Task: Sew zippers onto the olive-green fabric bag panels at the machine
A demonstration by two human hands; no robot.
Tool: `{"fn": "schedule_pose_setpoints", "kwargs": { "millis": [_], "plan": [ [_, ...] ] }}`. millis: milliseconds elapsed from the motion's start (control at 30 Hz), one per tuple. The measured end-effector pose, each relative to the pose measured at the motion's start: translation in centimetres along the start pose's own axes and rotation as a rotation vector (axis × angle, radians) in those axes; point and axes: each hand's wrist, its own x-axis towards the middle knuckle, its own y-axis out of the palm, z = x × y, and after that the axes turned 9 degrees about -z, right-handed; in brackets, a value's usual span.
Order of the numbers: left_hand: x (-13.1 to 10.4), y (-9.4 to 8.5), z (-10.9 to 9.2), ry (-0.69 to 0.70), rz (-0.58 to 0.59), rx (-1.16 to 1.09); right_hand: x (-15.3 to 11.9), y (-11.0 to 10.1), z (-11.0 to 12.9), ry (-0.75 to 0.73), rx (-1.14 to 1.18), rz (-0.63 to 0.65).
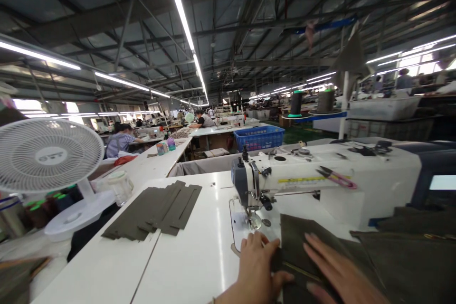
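Observation:
A dark olive fabric piece point(297, 235) with a yellowish line across it lies in front of the sewing machine point(285, 175). At its left edge is my left hand point(257, 266), fingers curved, thumb apart and resting on the cloth; nothing shows gripped between them. My right hand point(333, 266) lies over the same piece with its fingers stretched out, slightly blurred. The machine's needle and presser foot area point(253, 216) is just beyond my left fingertips. More olive fabric point(409, 261) is piled to the right. A fanned stack of olive pieces point(153, 209) rests on the white table at the left.
A white fan point(52, 154) stands at the left beside thread cones. Pink-handled scissors point(337, 178) lie on the machine arm. Behind the machine are a blue basket point(259, 137) and thread spools point(296, 103). People sit at tables farther back.

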Motion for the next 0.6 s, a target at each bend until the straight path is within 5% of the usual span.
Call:
{"fn": "schedule_pose_setpoints", "kwargs": {
  "millis": [100,200,300,433,600],
  "plan": [
    [1.3,-0.6,0.8,0.066,0.012,-0.063,5.5,-2.4,-5.2,0.238,-0.072,-0.216],
    [2.9,-1.6,2.2,0.223,0.044,-0.042,8.6,-2.9,-10.9,0.376,-0.117,-0.233],
    [4.3,-2.0,3.0,0.33,0.111,0.009,9.0,-2.2,-13.9,0.38,-0.072,-0.196],
    [4.8,-1.8,3.1,0.399,0.127,0.054,7.2,-1.5,-12.4,0.324,-0.066,-0.133],
    [3.9,-1.7,3.0,0.4,0.095,-0.012,3.7,-1.2,-4.8,0.208,-0.069,-0.092]
  ]
}}
